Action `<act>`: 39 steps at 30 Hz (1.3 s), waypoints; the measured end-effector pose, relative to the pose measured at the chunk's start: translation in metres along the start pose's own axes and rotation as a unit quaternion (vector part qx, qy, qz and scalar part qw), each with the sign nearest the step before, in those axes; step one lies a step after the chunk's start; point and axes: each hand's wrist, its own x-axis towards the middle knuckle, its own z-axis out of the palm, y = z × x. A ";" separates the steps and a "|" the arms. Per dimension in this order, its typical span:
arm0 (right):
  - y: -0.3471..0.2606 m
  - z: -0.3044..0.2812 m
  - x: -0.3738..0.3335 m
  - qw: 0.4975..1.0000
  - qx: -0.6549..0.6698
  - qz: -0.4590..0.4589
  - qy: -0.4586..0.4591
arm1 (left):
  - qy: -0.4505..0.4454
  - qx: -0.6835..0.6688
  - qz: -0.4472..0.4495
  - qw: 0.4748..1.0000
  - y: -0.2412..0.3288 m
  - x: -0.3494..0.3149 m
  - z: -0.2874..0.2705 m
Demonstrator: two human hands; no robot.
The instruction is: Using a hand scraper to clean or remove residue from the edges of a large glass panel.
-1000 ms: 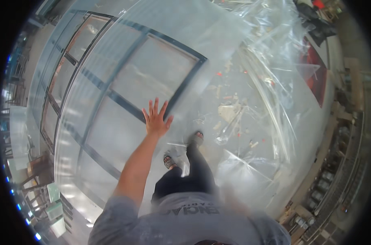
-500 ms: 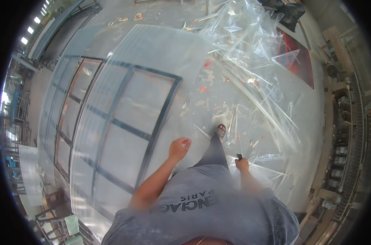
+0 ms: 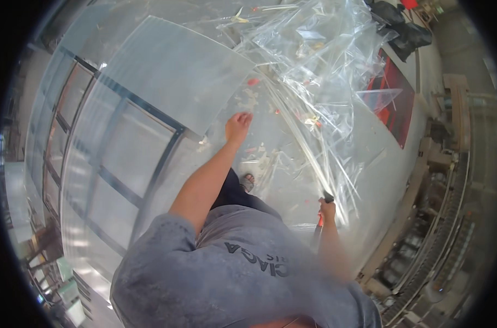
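My left hand (image 3: 238, 128) reaches forward past the corner of a large translucent sheet (image 3: 177, 57), with its fingers loosely bent and nothing visible in them. The sheet lies over a dark rectangular frame (image 3: 161, 156). Low on my right side, my right hand (image 3: 327, 209) is closed round a black-and-red hand tool (image 3: 320, 220). Its black end sticks out above the fist and a dark part shows below; its exact kind is unclear. Crumpled clear plastic film (image 3: 308, 49) and long film strips (image 3: 303, 142) spread over the floor ahead of that hand.
A second framed panel (image 3: 62, 128) lies at the far left. Black bags (image 3: 410, 35) and a red sheet (image 3: 393, 104) are at the upper right. Machinery with a conveyor-like track (image 3: 440, 224) runs along the right. My sandalled foot (image 3: 249, 182) is among floor scraps.
My left arm has stretched forward. My right hand still grips the tool, with more of its red part showing now. The view has shifted forward, so the film and black bags appear nearer.
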 end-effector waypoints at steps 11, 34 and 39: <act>-0.160 -0.048 0.047 0.950 -0.253 -0.184 -0.007 | 0.224 -0.293 -0.137 0.919 -0.049 0.197 0.157; -0.509 0.022 0.315 0.792 -0.413 -0.377 -0.243 | 0.379 -0.409 -0.030 0.830 -0.003 0.199 0.197; -0.468 0.032 0.345 0.794 -0.375 -0.382 -0.287 | 0.387 -0.410 -0.035 0.825 -0.001 0.208 0.206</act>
